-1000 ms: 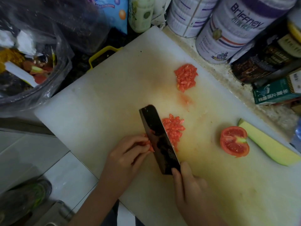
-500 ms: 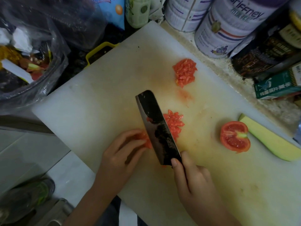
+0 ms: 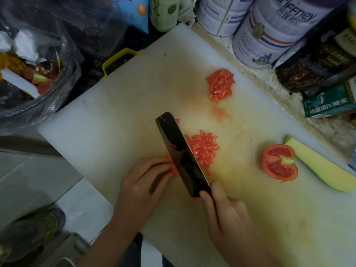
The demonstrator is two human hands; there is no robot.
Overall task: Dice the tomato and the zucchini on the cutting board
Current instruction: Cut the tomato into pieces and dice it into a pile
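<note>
The knife (image 3: 181, 153) has pushed forward since a second ago, and its tip now reaches past the far edge of the nearer diced tomato pile (image 3: 202, 149). The right hand (image 3: 225, 214) grips the handle, with a fingertip up against the heel of the blade. On the other side of the blade, the left hand (image 3: 142, 185) curls its fingers down on a small tomato piece (image 3: 172, 166), tight against the steel.

A second diced pile (image 3: 220, 85) sits farther up the cutting board (image 3: 115, 105). The tomato half (image 3: 279, 162) lies cut face up near the board's right edge, touching the zucchini wedge (image 3: 317, 166).

Off the board's left corner, a clear plastic bag (image 3: 63, 74) holds scraps (image 3: 42, 78): red and green trimmings and white paper. A yellow-rimmed tub (image 3: 119, 58) peeks out beside it, its contents too dark to tell. Two closed tins (image 3: 273, 33) and a green carton (image 3: 327, 103) line the back.
</note>
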